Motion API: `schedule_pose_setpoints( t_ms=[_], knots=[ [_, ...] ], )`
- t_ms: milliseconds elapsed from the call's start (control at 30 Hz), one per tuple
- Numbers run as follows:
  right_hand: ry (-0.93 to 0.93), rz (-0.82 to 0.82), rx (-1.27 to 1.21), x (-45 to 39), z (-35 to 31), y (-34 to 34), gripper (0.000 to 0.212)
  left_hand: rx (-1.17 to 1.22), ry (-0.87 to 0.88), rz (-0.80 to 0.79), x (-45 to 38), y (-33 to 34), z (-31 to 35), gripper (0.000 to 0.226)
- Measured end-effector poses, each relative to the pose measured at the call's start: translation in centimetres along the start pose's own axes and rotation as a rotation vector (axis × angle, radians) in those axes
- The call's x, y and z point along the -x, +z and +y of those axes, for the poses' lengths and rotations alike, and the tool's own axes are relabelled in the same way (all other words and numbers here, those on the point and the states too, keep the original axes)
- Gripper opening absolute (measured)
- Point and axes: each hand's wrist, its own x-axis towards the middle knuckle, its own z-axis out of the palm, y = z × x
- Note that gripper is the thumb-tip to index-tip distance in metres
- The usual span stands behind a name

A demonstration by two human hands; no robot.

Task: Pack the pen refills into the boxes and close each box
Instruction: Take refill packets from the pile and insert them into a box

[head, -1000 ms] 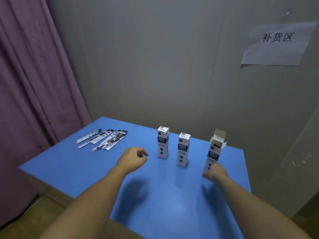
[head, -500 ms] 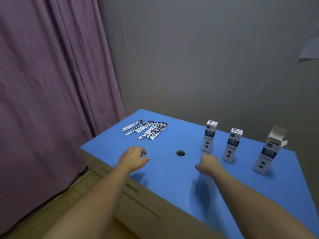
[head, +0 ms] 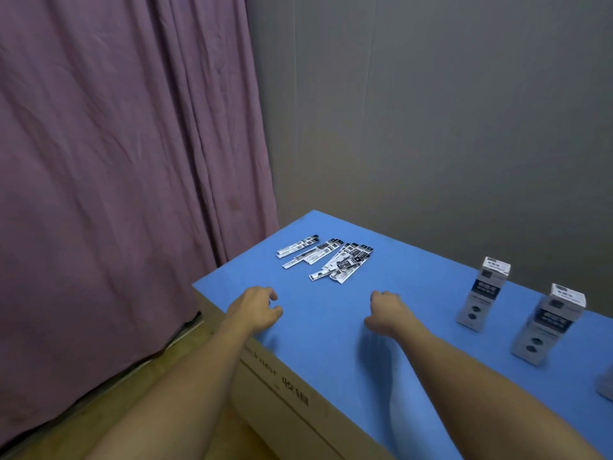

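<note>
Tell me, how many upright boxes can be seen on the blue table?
2 whole boxes: one on the right side, another nearer, further right. A blurred shape at the right edge may be a third.

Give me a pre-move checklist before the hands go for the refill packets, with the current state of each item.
1. Left hand free: ok, fingers loosely curled, holding nothing.
2. Right hand free: ok, holding nothing.
3. Refill packets within view and unobstructed: ok, lying loose on the blue table ahead of both hands.
4. Packets separated for picking: not ok, several overlap.
5. Box ready to receive refills: cannot tell; the near box and the far box stand upright with tops shut, and an open one is not in view.
</note>
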Motion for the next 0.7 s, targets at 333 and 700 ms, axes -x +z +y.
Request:
schedule_pose_setpoints(
  t_ms=[333, 700],
  knots=[
    [-0.010, -0.014, -0.012, -12.8, -2.0, -2.9, 0.017, -0.095, -0.070, -0.029, -13.5, -1.5, -2.8, 0.036],
    [0.007, 0.035, -0.110, -19.7, -2.7, -3.0, 0.023, -0.139, -0.027, -0.052, -24.0, 0.9, -2.3, 0.029]
  ],
)
